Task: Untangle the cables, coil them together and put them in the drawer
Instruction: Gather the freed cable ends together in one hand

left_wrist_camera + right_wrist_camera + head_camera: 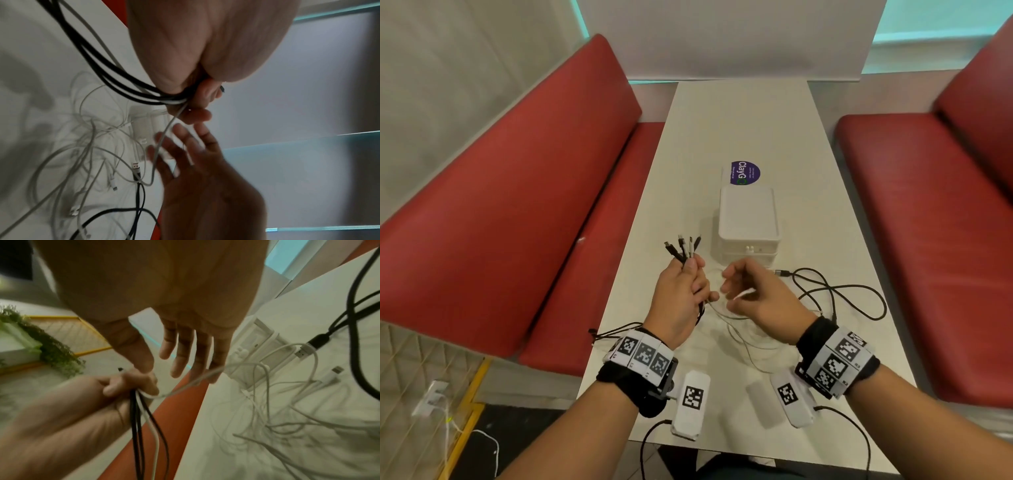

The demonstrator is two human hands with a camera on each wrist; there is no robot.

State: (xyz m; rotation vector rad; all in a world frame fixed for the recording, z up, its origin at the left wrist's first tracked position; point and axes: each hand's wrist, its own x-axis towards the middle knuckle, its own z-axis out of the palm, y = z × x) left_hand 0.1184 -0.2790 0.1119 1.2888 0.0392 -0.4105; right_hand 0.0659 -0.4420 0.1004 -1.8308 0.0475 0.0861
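My left hand (pixel 681 291) grips a bundle of black and white cables (pixel 683 248) upright above the table, plugs sticking up past the fingers. The same bundle (pixel 115 78) trails down from the fist (pixel 123 386). My right hand (pixel 753 291) hovers just right of it with relaxed fingers; one white strand (pixel 205 374) runs from the left fist across its fingertips (pixel 180 129). Loose white cables (pixel 750 342) lie tangled on the table below. A black cable with a USB plug (pixel 839 291) loops at the right. The white drawer box (pixel 749 219) stands behind the hands.
The narrow white table (pixel 739 120) runs between two red benches (pixel 517 205) (pixel 928 240). A purple round sticker (pixel 745 173) lies behind the drawer box. The left table edge is close under my left hand. Tagged white units (pixel 691 404) hang near the front edge.
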